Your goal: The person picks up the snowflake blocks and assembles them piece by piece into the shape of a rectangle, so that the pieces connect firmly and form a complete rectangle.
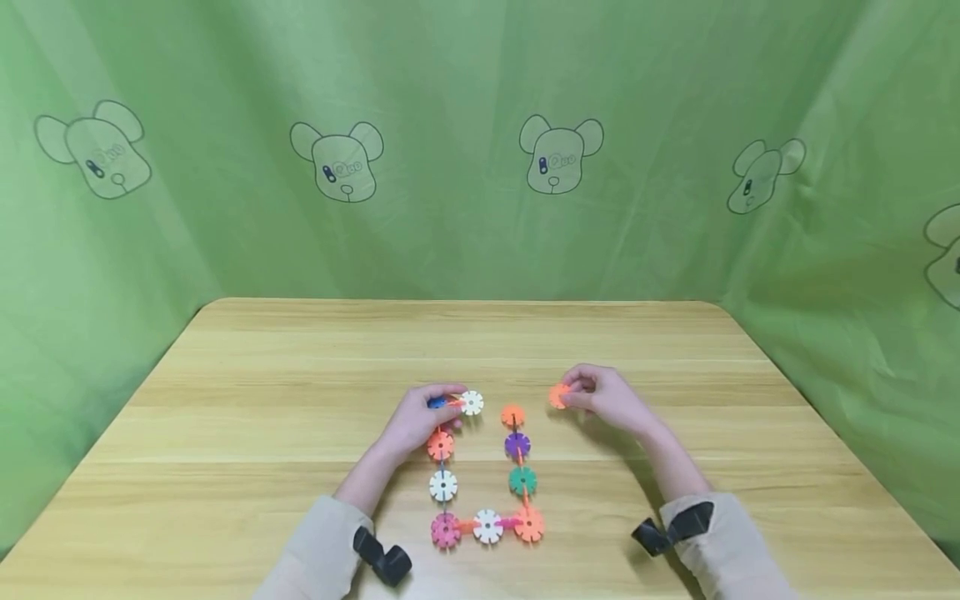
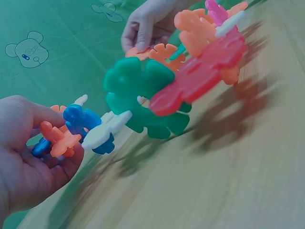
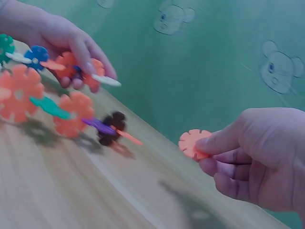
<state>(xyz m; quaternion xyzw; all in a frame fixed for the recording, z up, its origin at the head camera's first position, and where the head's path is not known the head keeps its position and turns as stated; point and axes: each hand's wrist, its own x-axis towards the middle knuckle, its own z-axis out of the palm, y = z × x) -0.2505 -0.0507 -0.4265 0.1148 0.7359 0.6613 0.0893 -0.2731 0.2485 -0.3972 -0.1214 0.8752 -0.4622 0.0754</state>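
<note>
Notched plastic discs, slotted together edge to edge, form a U-shaped chain; its near side includes a white disc [image 1: 487,527] and a pink disc [image 1: 446,530]. My left hand [image 1: 411,423] grips the far end of the left arm, around blue and orange discs, with a white disc [image 1: 472,403] sticking out past the fingertips. On the right arm, a green disc [image 1: 522,480] and a purple disc [image 1: 517,445] lead up to an orange end disc [image 1: 513,415]. Apart from the chain, my right hand [image 1: 611,400] pinches a single orange disc [image 3: 194,143] between thumb and fingers.
A wood-grain table [image 1: 300,350] lies under both hands. Green fabric [image 1: 465,242] with printed bear heads surrounds its back and sides. Black straps with wrist cameras [image 1: 384,557] sit on both sleeves.
</note>
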